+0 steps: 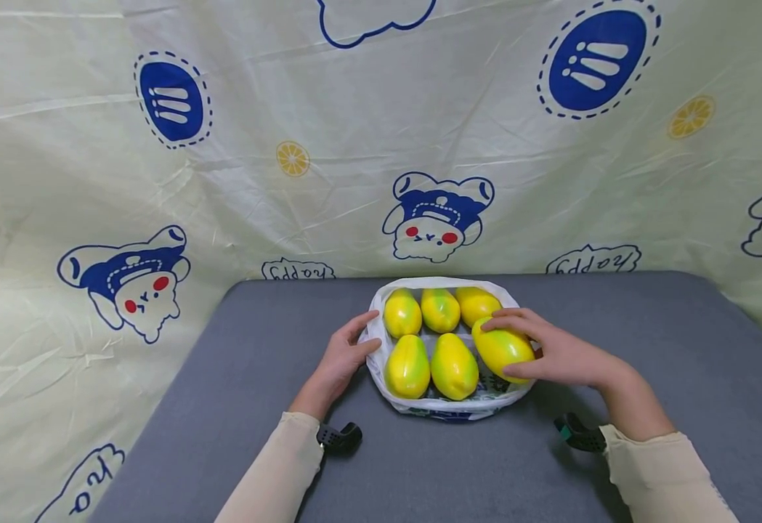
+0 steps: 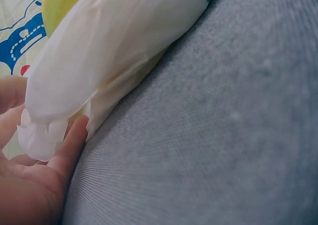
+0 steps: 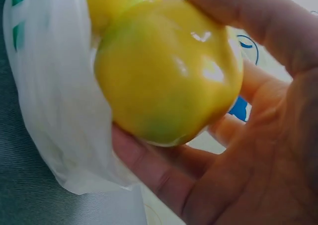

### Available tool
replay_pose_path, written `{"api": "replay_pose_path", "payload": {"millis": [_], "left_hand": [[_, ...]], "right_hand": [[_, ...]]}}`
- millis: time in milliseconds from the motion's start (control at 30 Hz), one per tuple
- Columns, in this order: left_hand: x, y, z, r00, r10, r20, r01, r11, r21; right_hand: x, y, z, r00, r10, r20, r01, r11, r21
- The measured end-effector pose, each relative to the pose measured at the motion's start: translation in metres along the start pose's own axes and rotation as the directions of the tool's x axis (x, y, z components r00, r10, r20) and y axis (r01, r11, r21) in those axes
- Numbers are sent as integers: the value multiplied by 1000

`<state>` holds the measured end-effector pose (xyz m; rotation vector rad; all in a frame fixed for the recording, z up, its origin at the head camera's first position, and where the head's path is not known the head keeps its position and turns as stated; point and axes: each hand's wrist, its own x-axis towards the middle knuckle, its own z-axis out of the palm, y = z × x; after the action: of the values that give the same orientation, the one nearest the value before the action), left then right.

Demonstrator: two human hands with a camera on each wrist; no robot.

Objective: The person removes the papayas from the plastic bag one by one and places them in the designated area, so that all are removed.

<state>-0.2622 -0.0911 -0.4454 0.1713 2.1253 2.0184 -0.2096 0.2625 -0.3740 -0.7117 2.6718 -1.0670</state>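
A white plastic bag (image 1: 383, 381) stands on the grey table with its mouth spread open. Several glossy yellow-green papayas (image 1: 407, 367) sit in it in two rows. My right hand (image 1: 566, 356) grips one papaya (image 1: 501, 349) at the bag's right side, thumb and fingers around it. From the right wrist view, this papaya (image 3: 169, 71) is end-on, beside the bag's wall (image 3: 64, 101). My left hand (image 1: 344, 352) touches the bag's left edge, thumb and fingers spread along it. In the left wrist view, the white bag (image 2: 99, 61) partly hides those fingers.
The grey table (image 1: 276, 319) extends to both sides and in front of the bag. Behind it hangs a pale printed curtain (image 1: 354, 211) with blue cartoon figures and orange slices. Each wrist wears a black band (image 1: 340, 438).
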Motion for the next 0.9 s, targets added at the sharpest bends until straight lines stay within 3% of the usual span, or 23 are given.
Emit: {"api": "replay_pose_path", "payload": {"millis": [300, 433, 567, 767, 900], "left_hand": [[1, 0, -1, 1000, 5, -4, -5, 1000, 10], [1, 1, 0, 1000, 1, -2, -1, 1000, 4], [0, 0, 0, 1000, 10, 13, -10, 1000, -5], [0, 0, 0, 1000, -6, 6, 6, 1000, -7], [0, -1, 0, 1000, -4, 3, 4, 1000, -1]], "right_hand": [[-3, 0, -10, 992, -20, -125, 29, 997, 73], [-6, -1, -15, 978, 30, -205, -6, 993, 117], [-8, 1, -19, 949, 95, -301, -46, 985, 165], [-7, 10, -21, 883, 142, -448, -60, 980, 192], [-6, 20, -20, 845, 175, -505, -70, 973, 221]]}}
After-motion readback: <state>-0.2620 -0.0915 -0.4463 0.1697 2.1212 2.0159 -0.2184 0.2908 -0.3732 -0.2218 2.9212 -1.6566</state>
